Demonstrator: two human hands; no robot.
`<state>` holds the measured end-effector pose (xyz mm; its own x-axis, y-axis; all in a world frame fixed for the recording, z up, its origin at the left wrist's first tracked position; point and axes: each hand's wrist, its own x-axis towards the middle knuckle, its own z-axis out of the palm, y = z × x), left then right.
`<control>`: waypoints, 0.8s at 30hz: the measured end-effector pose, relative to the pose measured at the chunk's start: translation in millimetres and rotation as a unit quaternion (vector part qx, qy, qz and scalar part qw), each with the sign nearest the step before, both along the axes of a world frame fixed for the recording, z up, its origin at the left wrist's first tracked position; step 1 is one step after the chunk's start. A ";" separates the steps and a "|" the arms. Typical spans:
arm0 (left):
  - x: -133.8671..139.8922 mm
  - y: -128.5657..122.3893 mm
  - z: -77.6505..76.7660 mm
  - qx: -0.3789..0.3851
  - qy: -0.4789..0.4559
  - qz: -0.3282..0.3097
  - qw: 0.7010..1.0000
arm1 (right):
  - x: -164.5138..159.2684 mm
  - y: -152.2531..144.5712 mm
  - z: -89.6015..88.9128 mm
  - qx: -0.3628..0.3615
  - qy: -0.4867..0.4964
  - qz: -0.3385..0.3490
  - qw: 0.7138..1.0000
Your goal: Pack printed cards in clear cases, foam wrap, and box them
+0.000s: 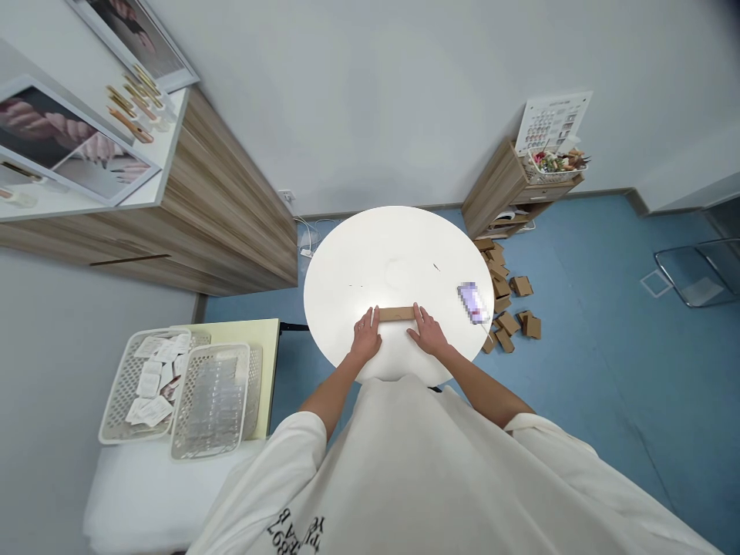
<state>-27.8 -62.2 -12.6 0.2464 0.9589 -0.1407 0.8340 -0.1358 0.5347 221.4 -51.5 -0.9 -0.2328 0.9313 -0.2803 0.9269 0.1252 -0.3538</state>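
A small brown cardboard box (396, 314) lies on the white oval table (370, 247), close to its near edge. At the box's left end is my left hand (366, 336), its fingers pressed against that end. My right hand (428, 331) holds the opposite end, fingertips at the far corner and thumb pointing inward. The box is gripped between the two hands, with its long side facing me. Whether its lid is closed is too small to tell.
A phone (472, 303) with a cable lies at the table's right. Several cardboard boxes (507, 322) are piled on the floor beyond it. White baskets (211, 401) stand on a side surface at left. A wooden cabinet (231, 193) and a small shelf unit (497, 185) stand by the wall.
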 end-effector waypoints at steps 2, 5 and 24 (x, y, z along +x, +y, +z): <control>1.5 6.1 0.0 -0.005 -0.069 0.058 0.996 | -0.2 4.7 3.1 -0.001 0.069 -0.044 0.997; 3.5 19.6 1.0 -0.055 -0.180 0.211 0.959 | -2.1 14.0 7.7 -0.020 0.181 -0.168 0.969; -12.7 -18.8 -18.8 -0.200 -0.276 0.249 0.906 | -17.6 -23.0 -14.4 -0.111 0.267 -0.289 0.913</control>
